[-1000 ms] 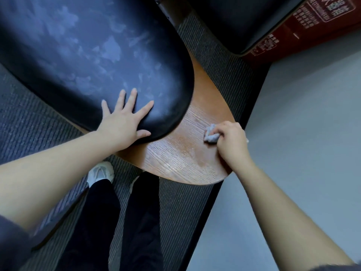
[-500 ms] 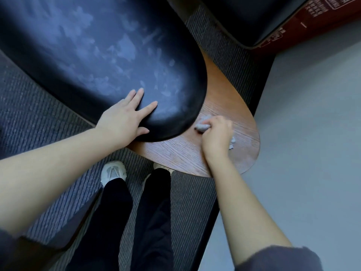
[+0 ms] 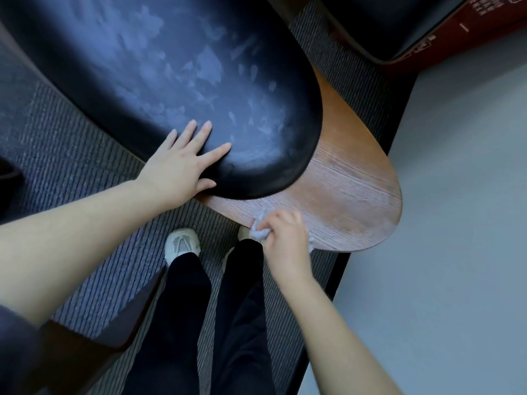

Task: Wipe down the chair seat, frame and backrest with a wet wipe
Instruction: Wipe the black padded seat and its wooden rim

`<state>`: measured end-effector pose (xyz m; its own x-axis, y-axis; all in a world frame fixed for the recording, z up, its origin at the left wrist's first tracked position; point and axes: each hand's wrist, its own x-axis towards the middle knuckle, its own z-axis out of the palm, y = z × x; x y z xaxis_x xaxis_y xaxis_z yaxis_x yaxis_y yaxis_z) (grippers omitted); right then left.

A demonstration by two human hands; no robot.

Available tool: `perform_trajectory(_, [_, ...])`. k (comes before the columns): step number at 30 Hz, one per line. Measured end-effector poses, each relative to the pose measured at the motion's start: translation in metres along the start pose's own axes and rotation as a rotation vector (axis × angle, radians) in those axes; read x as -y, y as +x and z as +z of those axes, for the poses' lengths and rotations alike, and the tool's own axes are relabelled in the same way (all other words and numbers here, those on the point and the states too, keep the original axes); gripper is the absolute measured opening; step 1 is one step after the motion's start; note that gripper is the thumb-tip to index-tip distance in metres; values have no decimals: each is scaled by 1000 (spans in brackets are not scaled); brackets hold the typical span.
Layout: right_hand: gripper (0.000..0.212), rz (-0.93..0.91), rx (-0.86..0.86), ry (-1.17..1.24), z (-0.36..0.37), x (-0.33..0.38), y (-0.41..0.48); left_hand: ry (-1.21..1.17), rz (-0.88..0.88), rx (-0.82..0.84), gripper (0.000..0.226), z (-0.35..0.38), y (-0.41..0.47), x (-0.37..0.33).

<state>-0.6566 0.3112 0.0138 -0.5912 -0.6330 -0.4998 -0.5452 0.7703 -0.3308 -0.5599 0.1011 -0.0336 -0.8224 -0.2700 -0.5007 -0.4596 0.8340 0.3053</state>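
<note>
The chair's black padded seat (image 3: 176, 72) fills the upper left, streaked with pale wet marks. Under its rounded end juts the brown wooden frame (image 3: 353, 189). My left hand (image 3: 182, 163) lies flat on the near end of the black seat, fingers spread and straight. My right hand (image 3: 285, 238) grips a crumpled grey wet wipe (image 3: 258, 230) and presses it on the near edge of the wooden frame, just below the cushion's tip.
My legs in black trousers and white shoes (image 3: 182, 243) stand on striped grey carpet (image 3: 85, 195) beside the chair. A pale smooth floor (image 3: 456, 223) lies to the right. Another black seat (image 3: 385, 21) and a red box (image 3: 484, 27) sit at the top right.
My right hand has slid the wipe along the wooden frame from its outer right part toward the near edge by my feet. My left hand stays on the cushion.
</note>
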Motion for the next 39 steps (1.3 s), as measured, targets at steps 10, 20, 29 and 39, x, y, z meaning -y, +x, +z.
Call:
perform_trajectory(10, [24, 41, -26, 75, 24, 29, 3, -15, 5, 34, 72, -5, 1, 1])
perform_trajectory(20, [30, 180, -251, -116, -73, -57, -2, 21, -58, 4, 77, 3, -3, -11])
perform_trajectory(29, [28, 190, -334, -41, -130, -103, 33, -60, -165, 86, 78, -7, 0, -26])
perform_trajectory(39, [35, 73, -142, -136, -139, -118, 63, -86, -251, 25, 83, -5, 2, -40])
